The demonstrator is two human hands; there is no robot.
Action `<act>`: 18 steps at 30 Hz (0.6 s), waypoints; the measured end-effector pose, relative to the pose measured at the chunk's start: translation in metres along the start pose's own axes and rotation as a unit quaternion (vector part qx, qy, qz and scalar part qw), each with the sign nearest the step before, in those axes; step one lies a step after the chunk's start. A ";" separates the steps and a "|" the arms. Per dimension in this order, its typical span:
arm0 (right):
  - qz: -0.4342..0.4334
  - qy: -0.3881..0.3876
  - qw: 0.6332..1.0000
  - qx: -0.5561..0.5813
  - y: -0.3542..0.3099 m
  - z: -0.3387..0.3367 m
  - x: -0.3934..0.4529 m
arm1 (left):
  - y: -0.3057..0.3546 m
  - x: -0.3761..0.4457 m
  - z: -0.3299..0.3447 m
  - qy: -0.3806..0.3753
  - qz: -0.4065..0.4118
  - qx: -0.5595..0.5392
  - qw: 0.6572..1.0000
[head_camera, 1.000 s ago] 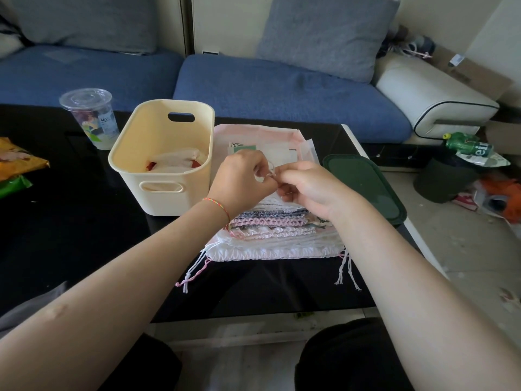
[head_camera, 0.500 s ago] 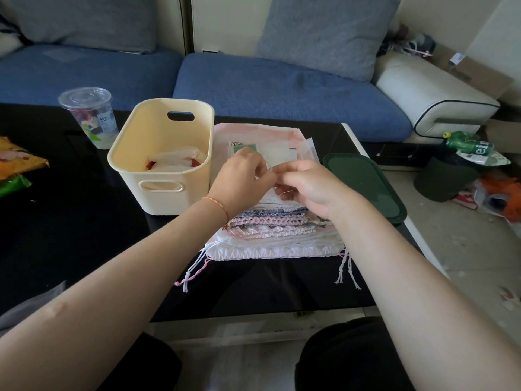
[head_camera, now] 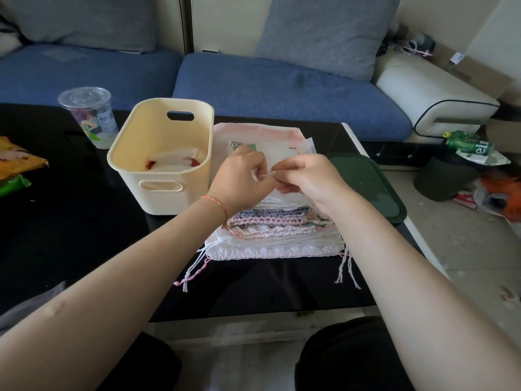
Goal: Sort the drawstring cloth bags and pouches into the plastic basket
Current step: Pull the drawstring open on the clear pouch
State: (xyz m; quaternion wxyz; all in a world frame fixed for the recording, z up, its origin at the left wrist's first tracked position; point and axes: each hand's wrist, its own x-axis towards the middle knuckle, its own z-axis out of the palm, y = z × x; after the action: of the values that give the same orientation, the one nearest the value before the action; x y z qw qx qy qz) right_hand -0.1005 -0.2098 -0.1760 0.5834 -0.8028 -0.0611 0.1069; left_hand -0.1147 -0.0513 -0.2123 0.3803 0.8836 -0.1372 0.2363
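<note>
A stack of drawstring cloth bags, white, pink and patterned, lies on the black table with cords trailing off its front corners. Above the stack, my left hand and my right hand meet, and both pinch a thin white drawstring of the top pouch, which they mostly hide. Left of the stack stands the cream plastic basket, holding white and red cloth pieces at its bottom.
A lidded clear plastic cup stands left of the basket. Snack packets lie at the table's left edge. A dark green lid rests right of the stack. A blue sofa runs behind the table; clutter lies on the floor at right.
Both hands have kept working the white drawstring above the stack, with small finger shifts. The stack and the basket have not moved.
</note>
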 end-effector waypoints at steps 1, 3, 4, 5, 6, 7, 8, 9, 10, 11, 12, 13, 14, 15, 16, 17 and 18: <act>-0.006 0.022 0.999 -0.023 0.000 -0.001 0.000 | 0.000 0.000 -0.001 -0.007 -0.011 0.007 1.000; -0.016 0.068 0.996 -0.064 0.002 -0.004 0.002 | -0.001 -0.001 -0.002 -0.024 -0.036 0.032 0.999; -0.022 0.089 0.993 -0.079 0.004 -0.006 0.003 | -0.001 -0.002 -0.003 -0.036 -0.046 0.053 0.997; -0.030 0.104 0.990 -0.091 0.005 -0.007 0.003 | -0.003 -0.002 -0.004 -0.047 -0.051 0.076 0.995; -0.036 0.116 0.987 -0.102 0.007 -0.008 0.004 | -0.004 -0.003 -0.005 -0.058 -0.052 0.102 0.992; -0.043 0.125 0.985 -0.115 0.008 -0.009 0.005 | -0.005 -0.003 -0.005 -0.068 -0.052 0.128 0.988; -0.047 0.132 0.982 -0.129 0.010 -0.009 0.006 | -0.005 -0.003 -0.005 -0.080 -0.051 0.155 0.983; -0.051 0.139 0.978 -0.145 0.011 -0.009 0.007 | -0.005 -0.004 -0.004 -0.092 -0.048 0.181 0.978; -0.054 0.144 0.975 -0.162 0.011 -0.008 0.009 | -0.004 -0.006 -0.004 -0.103 -0.040 0.207 0.972; -0.058 0.146 0.971 -0.179 0.012 -0.007 0.009 | -0.004 -0.007 -0.004 -0.113 -0.029 0.230 0.966; -0.062 0.146 0.968 -0.195 0.012 -0.007 0.010 | -0.003 -0.008 -0.004 -0.120 -0.014 0.251 0.960; -0.066 0.143 0.965 -0.210 0.012 -0.006 0.011 | -0.002 -0.009 -0.005 -0.127 0.000 0.268 0.955; -0.067 0.138 0.962 -0.225 0.012 -0.005 0.011 | -0.002 -0.010 -0.006 -0.138 0.013 0.282 0.950; -0.068 0.132 0.959 -0.242 0.013 -0.004 0.011 | -0.001 -0.010 -0.006 -0.154 0.023 0.293 0.943; -0.069 0.127 0.954 -0.261 0.013 -0.003 0.011 | 0.000 -0.009 -0.007 -0.176 0.028 0.304 0.936; -0.072 0.122 0.949 -0.281 0.014 -0.002 0.011 | 0.002 -0.008 -0.008 -0.197 0.031 0.314 0.928; -0.075 0.116 0.945 -0.297 0.016 -0.001 0.011 | 0.003 -0.007 -0.009 -0.218 0.031 0.323 0.921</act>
State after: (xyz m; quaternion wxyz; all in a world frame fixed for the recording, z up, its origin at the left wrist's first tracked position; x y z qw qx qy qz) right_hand -0.0897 -0.2130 -0.1917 0.3283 -0.9395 -0.0818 -0.0539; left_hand -0.1248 -0.0465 -0.2090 0.0276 0.9833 -0.1603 0.0815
